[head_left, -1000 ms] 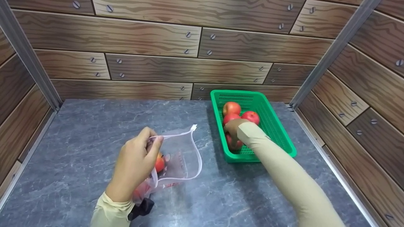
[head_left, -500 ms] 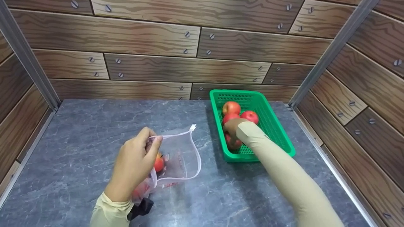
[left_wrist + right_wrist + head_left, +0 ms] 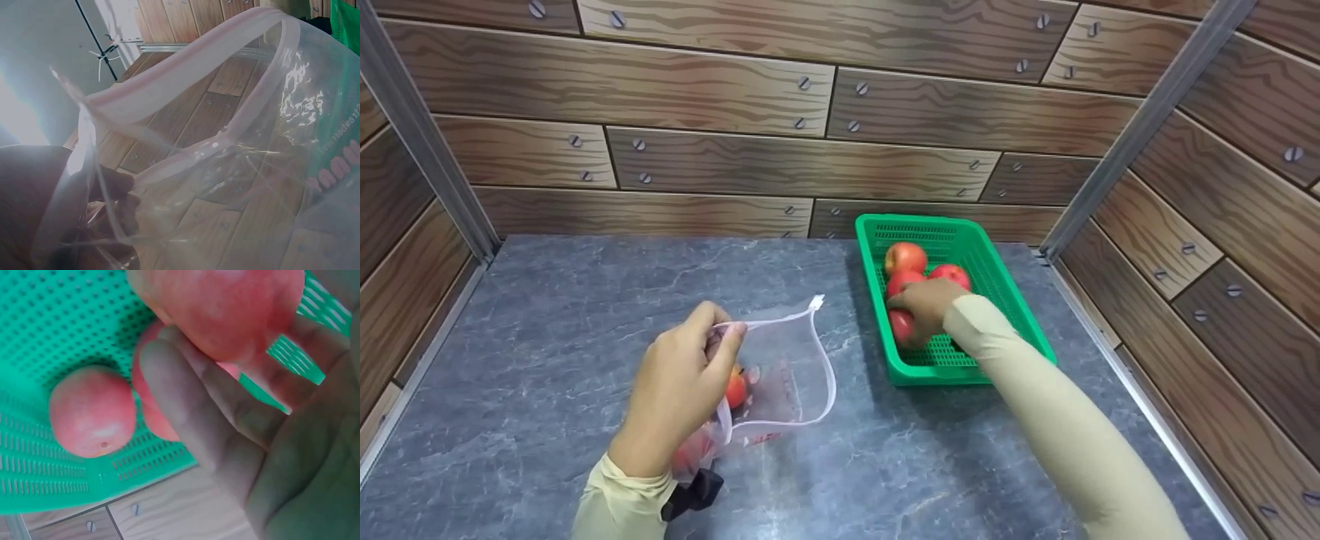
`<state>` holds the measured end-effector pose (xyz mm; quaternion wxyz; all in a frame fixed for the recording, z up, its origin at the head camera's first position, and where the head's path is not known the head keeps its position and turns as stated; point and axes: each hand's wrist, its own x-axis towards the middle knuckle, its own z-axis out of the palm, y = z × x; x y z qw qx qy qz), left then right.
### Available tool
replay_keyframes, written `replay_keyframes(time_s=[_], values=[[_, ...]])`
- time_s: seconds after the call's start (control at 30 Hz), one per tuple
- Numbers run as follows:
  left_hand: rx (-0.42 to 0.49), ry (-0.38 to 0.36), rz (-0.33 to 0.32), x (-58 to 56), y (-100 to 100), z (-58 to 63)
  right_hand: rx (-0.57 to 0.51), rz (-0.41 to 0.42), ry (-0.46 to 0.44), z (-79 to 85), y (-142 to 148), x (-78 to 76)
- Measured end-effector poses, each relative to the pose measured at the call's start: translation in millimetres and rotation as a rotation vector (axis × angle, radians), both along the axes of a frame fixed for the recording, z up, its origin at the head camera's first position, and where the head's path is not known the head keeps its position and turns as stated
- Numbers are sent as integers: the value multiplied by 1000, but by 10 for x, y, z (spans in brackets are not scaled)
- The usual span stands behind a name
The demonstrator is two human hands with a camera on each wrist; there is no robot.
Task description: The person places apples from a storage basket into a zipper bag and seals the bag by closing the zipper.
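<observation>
My left hand point(image 3: 675, 390) pinches the rim of a clear zip bag point(image 3: 791, 375) between thumb and fingers, its mouth spread wide. Inside the bag lie a red-yellow apple point(image 3: 736, 388) and, lower down, another apple point(image 3: 691, 450) partly behind the wrist. My right hand point(image 3: 926, 304) reaches into a green plastic basket point(image 3: 1020, 300), fingers curled round a red apple point(image 3: 225, 309) near its left wall. Beyond that hand sit an orange-red apple point(image 3: 906, 258), a red apple point(image 3: 950, 276) and a third apple point(image 3: 906, 285), partly covered by the fingers.
The basket stands on a grey marbled table point(image 3: 607, 300), toward the back right. Wood-patterned walls point(image 3: 720, 90) with metal corner posts point(image 3: 1140, 127) close in the back and both sides. The bag's white slider point(image 3: 817, 302) sticks up at its far corner.
My right hand has turned and shifted slightly right in the basket, so more of the apple at its fingers shows. The left hand and the bag stay where they were.
</observation>
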<state>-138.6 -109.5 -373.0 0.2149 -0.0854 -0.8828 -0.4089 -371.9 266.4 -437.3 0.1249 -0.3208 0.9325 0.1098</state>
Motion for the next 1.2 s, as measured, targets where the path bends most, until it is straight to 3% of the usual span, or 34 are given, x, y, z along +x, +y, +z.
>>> replay_keyframes(time_s=[0.03, 0.1, 0.2, 0.37, 0.53, 0.6, 0.7, 0.9, 1.07, 1.2], values=[[-2, 5, 2, -4, -4, -1, -77, 28, 79, 237, -86, 265], [-8, 20, 7, -10, -12, -2, -229, 6, 162, 601, -173, 621], [-17, 34, 10, -10, -17, -6, -452, -61, 265, 861, -180, 904], [-20, 22, 5, -10, -19, -11, -831, -147, 387, 840, -250, 1161], [-26, 30, 4, -28, -19, -11, -1324, -128, 421, 705, -604, 1445], [-26, 37, 6, -36, -19, -17, -1467, -92, 447, 678, -729, 1557], [-21, 43, 11, -35, -19, -31, -1509, -6, 513, 676, -844, 1685], [-16, 56, 25, -29, -26, -47, -1421, 166, 550, 713, -910, 1839], [-21, 52, 37, -26, -25, -33, -1434, 232, 514, 731, -948, 1908], [-28, 39, 38, -18, -20, -28, -1429, 261, 535, 740, -997, 1944]])
